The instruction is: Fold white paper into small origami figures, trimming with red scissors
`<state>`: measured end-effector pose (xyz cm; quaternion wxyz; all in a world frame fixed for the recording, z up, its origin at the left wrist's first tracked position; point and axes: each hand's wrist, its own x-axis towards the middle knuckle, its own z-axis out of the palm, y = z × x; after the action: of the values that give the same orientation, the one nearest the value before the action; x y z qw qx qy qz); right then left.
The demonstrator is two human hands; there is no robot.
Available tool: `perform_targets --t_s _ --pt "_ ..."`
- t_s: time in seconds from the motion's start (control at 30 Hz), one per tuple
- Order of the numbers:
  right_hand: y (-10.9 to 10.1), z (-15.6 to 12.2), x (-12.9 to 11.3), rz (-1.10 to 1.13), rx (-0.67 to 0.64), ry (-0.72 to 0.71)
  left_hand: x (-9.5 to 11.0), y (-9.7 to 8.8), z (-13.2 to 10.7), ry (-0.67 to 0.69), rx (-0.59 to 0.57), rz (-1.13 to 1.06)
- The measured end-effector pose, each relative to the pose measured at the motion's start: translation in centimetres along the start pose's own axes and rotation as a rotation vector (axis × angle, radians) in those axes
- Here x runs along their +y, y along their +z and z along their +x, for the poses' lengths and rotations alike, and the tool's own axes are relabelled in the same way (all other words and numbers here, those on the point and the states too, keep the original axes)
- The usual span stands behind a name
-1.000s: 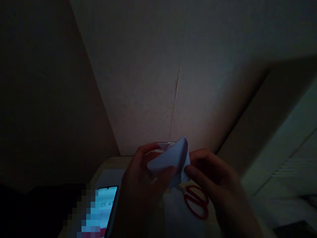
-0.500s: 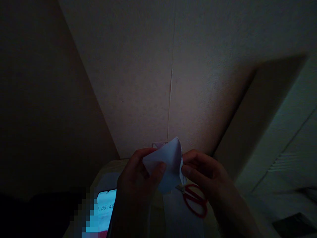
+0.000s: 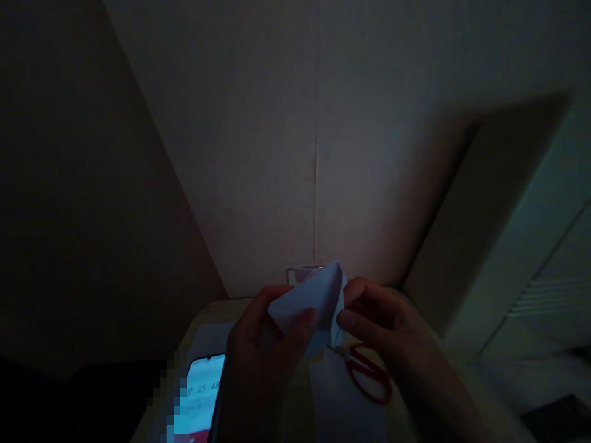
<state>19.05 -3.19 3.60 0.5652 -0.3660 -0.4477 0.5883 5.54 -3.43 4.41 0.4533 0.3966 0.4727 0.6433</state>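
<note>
In dim light both my hands hold a folded piece of white paper (image 3: 314, 298) above a small table. My left hand (image 3: 263, 351) pinches its lower left edge between thumb and fingers. My right hand (image 3: 383, 326) grips the paper's right side with thumb and fingertips. The paper stands up in a pointed, partly folded shape between the two hands.
Red-handled scissors (image 3: 369, 372) lie on the table (image 3: 207, 314) under my right hand. A lit phone (image 3: 203, 397) showing a timer lies at the lower left. A small object (image 3: 300, 274) stands at the table's back against the wall. White sheets lie on the table.
The paper has tilted and shifted slightly between my hands, and my left thumb has slid along its lower edge. The view has drifted a little; the phone's timer has advanced.
</note>
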Motion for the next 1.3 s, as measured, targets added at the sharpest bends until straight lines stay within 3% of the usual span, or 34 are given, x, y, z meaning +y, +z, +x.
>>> perform_targets --t_s 0.1,0.3,0.47,0.7,0.9,1.3 --pt "0.0 -0.1 0.1 -0.026 0.022 -0.03 0.1 0.2 -0.2 0.025 0.019 0.018" --pt "0.0 -0.2 0.0 -0.072 0.054 -0.055 0.1 0.2 -0.4 0.031 -0.05 0.054" --pt "-0.1 -0.3 -0.4 -0.178 0.04 -0.1 -0.3 0.0 0.0 0.047 0.008 0.048" --pt "0.3 -1.0 -0.4 -0.351 0.163 -0.218 -1.0 -0.6 0.7 0.034 -0.022 0.057" --pt "0.0 -0.7 -0.1 -0.303 0.078 -0.234 -0.5 -0.2 0.2 0.039 0.032 0.081" --pt "-0.4 -0.7 -0.1 -0.191 0.131 -0.211 0.1 -0.2 -0.1 -0.068 -0.064 -0.022"
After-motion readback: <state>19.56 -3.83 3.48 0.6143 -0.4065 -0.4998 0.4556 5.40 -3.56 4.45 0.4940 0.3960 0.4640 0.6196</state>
